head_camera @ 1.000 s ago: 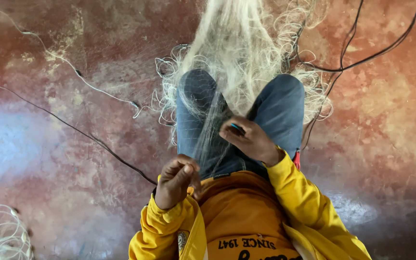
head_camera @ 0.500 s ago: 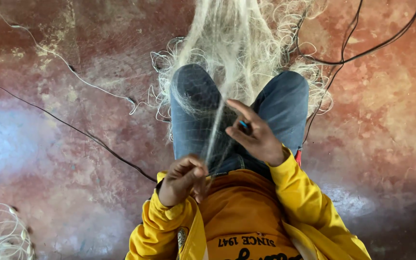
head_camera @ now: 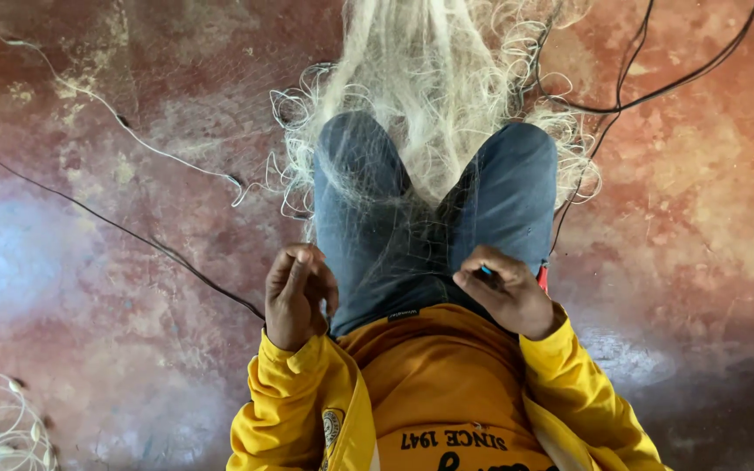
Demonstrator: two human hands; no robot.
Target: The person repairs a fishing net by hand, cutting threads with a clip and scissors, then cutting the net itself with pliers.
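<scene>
Pale monofilament fishing net [head_camera: 429, 105] lies heaped on the floor [head_camera: 115, 288] and drapes over both denim knees in the head view. My left hand [head_camera: 297, 296] is curled shut, pinching net strands; my right hand [head_camera: 503, 292] is closed on a small blue tool [head_camera: 486, 271]. Risk as I judge it: loose loops near the black cord [head_camera: 133, 234] could snag and knot the mesh if pulled.

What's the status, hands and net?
Left hand closed, pinching fine net strands. Right hand closed on small blue tool. White net draped over both knees. Black cords lie beside it.
</scene>
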